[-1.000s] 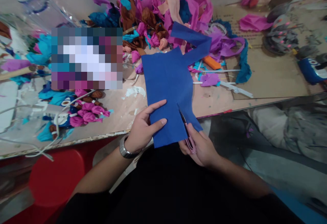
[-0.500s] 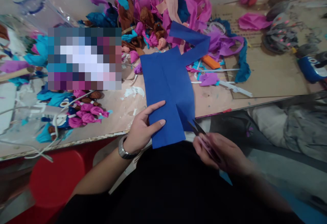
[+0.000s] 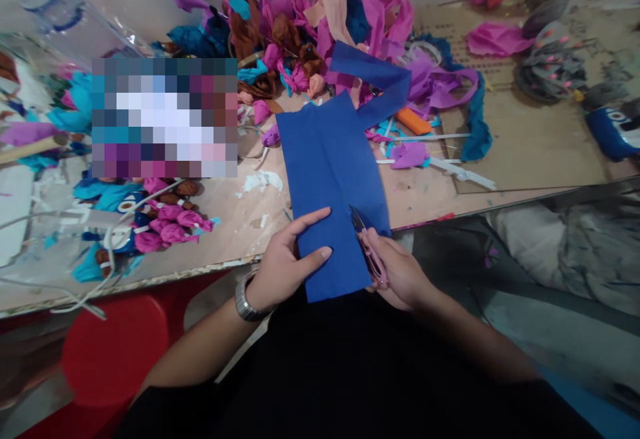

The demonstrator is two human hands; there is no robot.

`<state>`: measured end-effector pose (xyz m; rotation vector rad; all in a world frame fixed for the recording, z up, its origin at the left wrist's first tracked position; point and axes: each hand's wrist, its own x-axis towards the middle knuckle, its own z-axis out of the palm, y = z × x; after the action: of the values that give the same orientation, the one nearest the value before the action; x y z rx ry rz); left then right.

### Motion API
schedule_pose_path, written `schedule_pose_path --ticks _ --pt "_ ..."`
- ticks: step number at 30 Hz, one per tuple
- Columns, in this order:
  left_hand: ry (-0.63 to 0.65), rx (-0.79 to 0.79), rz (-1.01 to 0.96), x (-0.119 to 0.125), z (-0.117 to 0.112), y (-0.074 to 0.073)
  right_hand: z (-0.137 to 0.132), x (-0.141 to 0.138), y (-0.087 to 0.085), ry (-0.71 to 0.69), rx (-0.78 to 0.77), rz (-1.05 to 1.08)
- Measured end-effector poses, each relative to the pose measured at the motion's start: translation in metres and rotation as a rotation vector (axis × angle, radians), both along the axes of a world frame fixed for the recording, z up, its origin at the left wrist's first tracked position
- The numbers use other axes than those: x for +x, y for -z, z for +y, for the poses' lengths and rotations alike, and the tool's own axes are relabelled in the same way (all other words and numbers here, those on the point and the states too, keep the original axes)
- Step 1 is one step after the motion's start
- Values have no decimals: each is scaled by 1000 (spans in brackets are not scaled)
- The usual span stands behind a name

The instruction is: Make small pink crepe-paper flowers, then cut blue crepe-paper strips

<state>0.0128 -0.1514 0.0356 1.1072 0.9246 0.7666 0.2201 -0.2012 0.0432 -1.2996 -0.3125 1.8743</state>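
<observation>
A long dark blue paper sheet [image 3: 333,179] runs from the table edge toward the far pile, its far end curled over. My left hand [image 3: 285,262] pinches the sheet's near left part, thumb on top, with a metal watch on the wrist. My right hand [image 3: 400,272] is closed on small pink-handled scissors [image 3: 367,249]. Their blades sit in a slit in the sheet's near right part.
A heap of crumpled pink, purple, brown and blue paper [image 3: 320,25] lies at the back of the wooden table [image 3: 525,152]. Small paper flowers [image 3: 170,219] and wire lie at left. An orange object [image 3: 414,121] and white strips sit right of the sheet. A red stool [image 3: 115,352] stands below.
My right hand drew the scissors back from the sheet to the right, then returned them into the slit. The sheet shifted slightly. My left hand kept its hold.
</observation>
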Motion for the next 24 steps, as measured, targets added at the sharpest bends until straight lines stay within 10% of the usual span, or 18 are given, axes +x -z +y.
schedule_pose_path --ticks 24 --pt "-16 -8 -16 -1 -9 0 0 -9 7 4 98 -63"
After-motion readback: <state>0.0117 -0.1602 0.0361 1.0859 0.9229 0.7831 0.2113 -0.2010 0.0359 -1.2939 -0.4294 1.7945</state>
